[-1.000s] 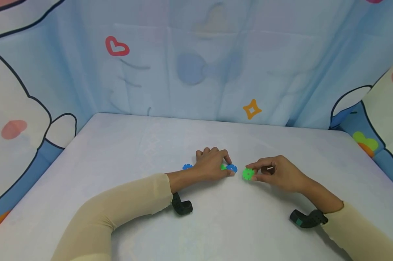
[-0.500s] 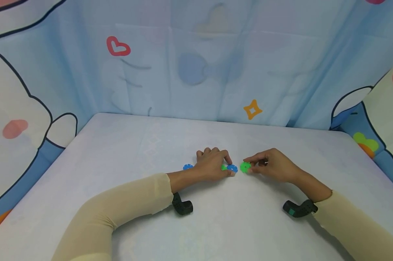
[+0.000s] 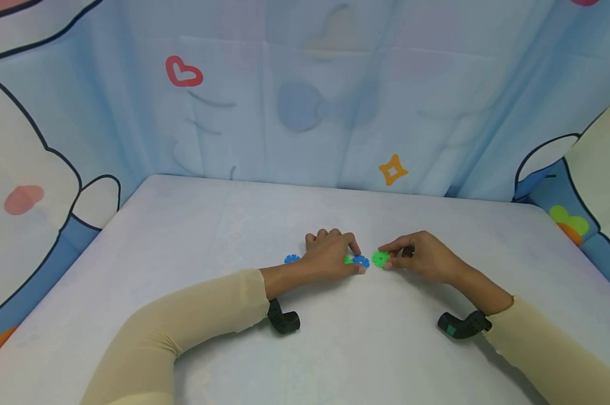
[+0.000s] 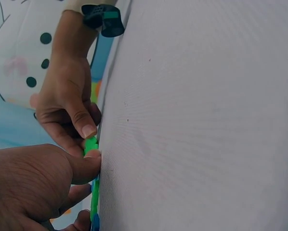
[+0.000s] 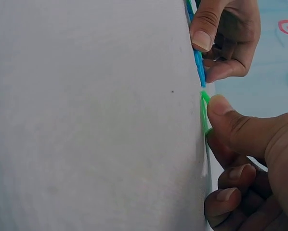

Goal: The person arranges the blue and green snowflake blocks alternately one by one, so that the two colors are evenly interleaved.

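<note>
In the head view my right hand (image 3: 426,259) pinches a green notched plastic disc (image 3: 380,259) between thumb and forefinger. Just left of it lies a blue notched disc (image 3: 361,261), which my left hand (image 3: 330,256) holds with forefinger at the far edge and thumb at the near edge. A second green disc (image 3: 348,260) shows partly under that hand, and another blue disc (image 3: 292,259) peeks out beside the wrist. The right wrist view shows the held green disc (image 5: 204,113) edge-on, slightly tilted, with a narrow gap to the blue disc (image 5: 199,67). The left palm hides the middle of the row.
A pale cloth covers the table (image 3: 224,225). Behind it hangs a blue printed curtain (image 3: 305,101), which also runs along both sides. Black wrist cameras hang below the left sleeve (image 3: 208,306) and the right sleeve (image 3: 552,343).
My right hand has moved left and slightly away from me, bringing the green disc up beside the blue one; over the last half second it has barely moved. The left hand stays in place.
</note>
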Available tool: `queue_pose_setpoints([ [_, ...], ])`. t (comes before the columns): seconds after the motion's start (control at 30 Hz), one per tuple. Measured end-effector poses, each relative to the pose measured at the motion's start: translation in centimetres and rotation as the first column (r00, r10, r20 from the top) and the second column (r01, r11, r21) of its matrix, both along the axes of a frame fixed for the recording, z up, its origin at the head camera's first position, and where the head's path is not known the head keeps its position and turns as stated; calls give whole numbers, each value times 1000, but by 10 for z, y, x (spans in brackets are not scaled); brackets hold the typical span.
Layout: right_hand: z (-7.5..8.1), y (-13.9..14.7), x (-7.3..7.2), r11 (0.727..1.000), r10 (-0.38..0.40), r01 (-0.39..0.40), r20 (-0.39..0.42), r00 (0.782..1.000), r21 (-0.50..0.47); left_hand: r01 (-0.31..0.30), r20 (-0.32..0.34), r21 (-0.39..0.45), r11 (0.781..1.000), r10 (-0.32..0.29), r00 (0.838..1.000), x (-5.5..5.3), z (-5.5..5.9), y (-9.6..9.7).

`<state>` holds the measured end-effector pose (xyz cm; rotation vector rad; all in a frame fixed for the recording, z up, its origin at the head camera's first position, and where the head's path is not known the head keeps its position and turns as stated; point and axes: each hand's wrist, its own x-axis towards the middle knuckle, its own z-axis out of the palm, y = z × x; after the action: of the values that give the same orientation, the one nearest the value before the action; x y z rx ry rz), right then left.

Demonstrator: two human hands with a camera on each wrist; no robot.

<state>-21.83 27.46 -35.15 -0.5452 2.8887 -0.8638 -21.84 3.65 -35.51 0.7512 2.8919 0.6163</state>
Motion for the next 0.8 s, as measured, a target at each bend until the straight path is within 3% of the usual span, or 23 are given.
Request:
queue_pose_setpoints([
  [0.37,0,-2,4,996,88,-88,-55,995,0,0,-22,-2,1000,0,1000,-1,-2,0],
  [0.8,-2,-3,5,995,99,-99,-49,994,0,4,-19,1,1000,-4,1000,-1,-2,0],
])
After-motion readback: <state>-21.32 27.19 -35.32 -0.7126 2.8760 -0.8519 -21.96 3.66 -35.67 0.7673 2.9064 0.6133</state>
